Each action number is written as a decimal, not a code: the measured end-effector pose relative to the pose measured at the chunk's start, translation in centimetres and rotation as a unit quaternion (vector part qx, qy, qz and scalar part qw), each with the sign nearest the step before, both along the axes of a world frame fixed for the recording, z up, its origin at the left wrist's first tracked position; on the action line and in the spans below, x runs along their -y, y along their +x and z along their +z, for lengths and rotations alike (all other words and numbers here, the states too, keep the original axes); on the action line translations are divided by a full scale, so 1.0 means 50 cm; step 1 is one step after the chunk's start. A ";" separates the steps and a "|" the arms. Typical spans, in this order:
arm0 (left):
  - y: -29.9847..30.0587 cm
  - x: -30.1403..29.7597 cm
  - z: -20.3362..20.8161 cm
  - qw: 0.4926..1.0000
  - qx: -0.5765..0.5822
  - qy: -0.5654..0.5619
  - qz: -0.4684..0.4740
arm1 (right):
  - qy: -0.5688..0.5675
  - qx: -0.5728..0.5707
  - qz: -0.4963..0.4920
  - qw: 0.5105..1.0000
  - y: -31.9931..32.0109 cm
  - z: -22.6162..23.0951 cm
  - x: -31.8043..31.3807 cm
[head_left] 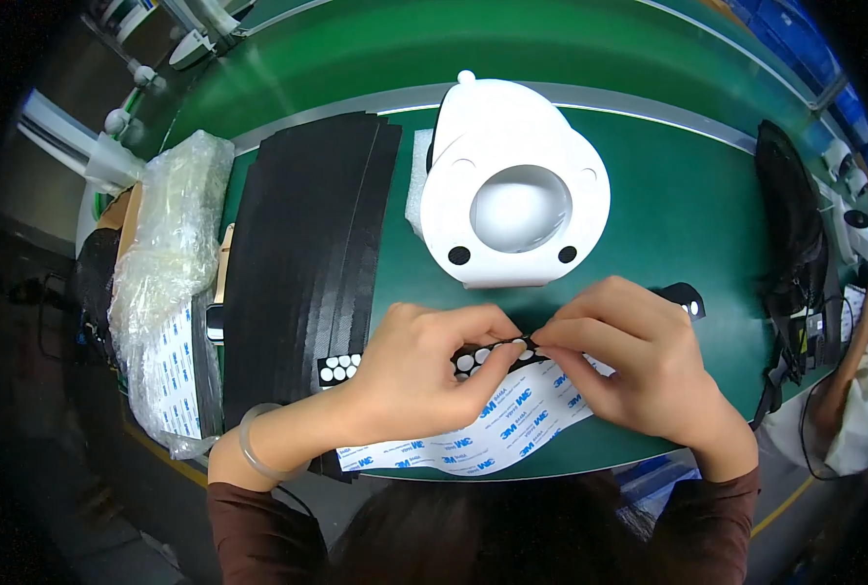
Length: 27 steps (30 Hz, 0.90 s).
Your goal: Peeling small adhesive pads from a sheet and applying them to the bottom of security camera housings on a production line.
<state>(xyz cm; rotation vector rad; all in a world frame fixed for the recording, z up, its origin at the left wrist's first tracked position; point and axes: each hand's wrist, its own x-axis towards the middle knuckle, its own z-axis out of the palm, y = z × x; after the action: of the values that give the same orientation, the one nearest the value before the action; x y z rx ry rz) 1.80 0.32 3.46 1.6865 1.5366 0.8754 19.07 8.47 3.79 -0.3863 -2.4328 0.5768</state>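
Strip (466, 362) of black material, set with rows of round white discs, is held directly at the fingertips. It is pinched between thumb and forefinger of the left hand (419, 366). Just beside them, the thumb and forefinger of the right hand (639, 356) are brought together against the strip; whether its edge or a single disc is nipped there cannot be told. One end of the strip is seen to the left of the left fingers. A black, disc-bearing end is also seen past the right fingers, but whether it belongs to the same strip is hidden by the hand.

Below the fingers, on the near side, a white sheet (478, 450) is laid, repeatedly printed in bold blue lettering with smaller blue text between; it is partly covered by the left hand. Similar blue print is shown on white sheets (178, 366) far to the left of the fingers, within a clear plastic wrapping (176, 214). Between that wrapping and the left fingers, black sheets (307, 224) are stacked on the green table (688, 214). Beyond the fingertips a white housing (527, 132) is placed, marked by two black dots nearest the fingers.
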 end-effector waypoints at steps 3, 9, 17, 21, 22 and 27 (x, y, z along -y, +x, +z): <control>0.000 0.002 -0.011 1.000 0.027 0.011 0.011 | 0.029 0.003 0.000 1.000 0.000 -0.002 0.003; 0.007 0.002 -0.030 0.996 0.040 0.078 0.022 | -0.025 0.012 -0.016 0.999 -0.005 0.000 0.004; 0.010 0.004 -0.041 0.986 0.015 0.163 0.022 | -0.067 0.034 -0.030 0.997 -0.006 0.009 0.003; 0.008 0.003 -0.037 0.988 0.000 0.156 0.019 | -0.035 0.015 -0.021 0.999 -0.010 -0.006 -0.004; 0.008 0.004 -0.035 0.989 -0.002 0.148 0.019 | -0.017 0.007 -0.019 1.000 -0.009 -0.010 -0.004; 0.008 0.005 -0.039 0.987 -0.008 0.163 0.013 | 0.007 -0.011 -0.018 1.000 -0.008 -0.013 -0.002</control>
<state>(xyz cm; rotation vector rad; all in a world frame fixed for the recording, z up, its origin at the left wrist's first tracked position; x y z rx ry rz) 2.19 0.07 1.49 1.9073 1.4883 1.1816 18.68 8.55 3.14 -0.4153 -2.4022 0.5459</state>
